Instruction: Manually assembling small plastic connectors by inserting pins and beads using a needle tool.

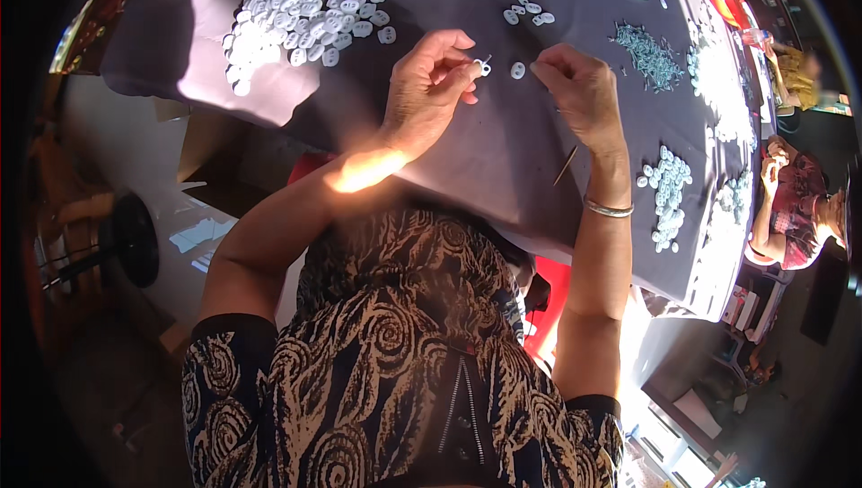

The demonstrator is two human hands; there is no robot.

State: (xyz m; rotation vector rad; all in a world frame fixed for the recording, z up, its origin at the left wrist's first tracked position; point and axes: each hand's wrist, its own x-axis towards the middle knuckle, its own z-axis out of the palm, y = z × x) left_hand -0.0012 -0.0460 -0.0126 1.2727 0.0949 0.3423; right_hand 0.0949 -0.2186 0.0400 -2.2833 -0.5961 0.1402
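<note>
My left hand (429,84) pinches a small white plastic piece (485,68) between thumb and forefinger. A thin metal bit sticks up from this piece. My right hand (579,91) is closed a little to the right, its thumb and fingertips pressed together; what they hold, if anything, is too small to tell. On the cloth between the hands lies a single white oval piece (517,70). Below my right hand shows a thin brownish stick (566,166); whether it lies on the cloth or is held cannot be told.
A big heap of white oval pieces (296,26) spreads across the left of the grey tablecloth (467,151). Several more form a small cluster (528,10) ahead. To the right are a pile of thin metal bits (650,55) and another white heap (666,196). Another person (795,205) sits far right.
</note>
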